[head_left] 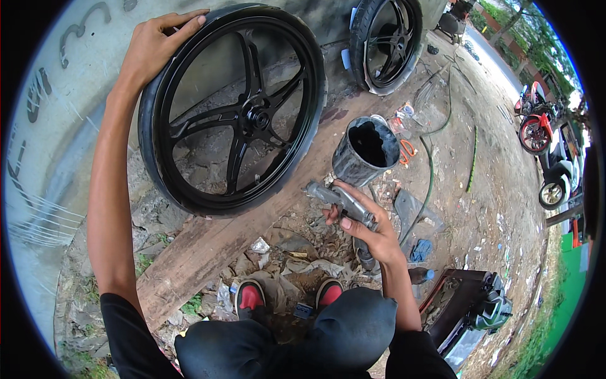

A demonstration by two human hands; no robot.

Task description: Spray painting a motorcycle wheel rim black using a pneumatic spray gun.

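Observation:
A black five-spoke motorcycle wheel (255, 117) with its tire on stands upright on a wooden plank (196, 268), leaning by the wall. My left hand (158, 47) grips the tire at its upper left, thumb and fingers closed over the tread. In my right hand (372, 234) is a grey spray gun (341, 201), its nozzle pointing left toward the lower right part of the wheel. The fingers wrap round its handle; the trigger is partly hidden. Just beyond the gun stands a paint-stained can (355, 165), dark inside.
A second wheel (388, 44) leans farther back along the painted wall (57, 126). A green hose (432, 170) runs over the littered ground. Lower right are a bottle (420, 275) and a dark box-shaped object (457, 303). Motorbikes (549, 145) stand far right.

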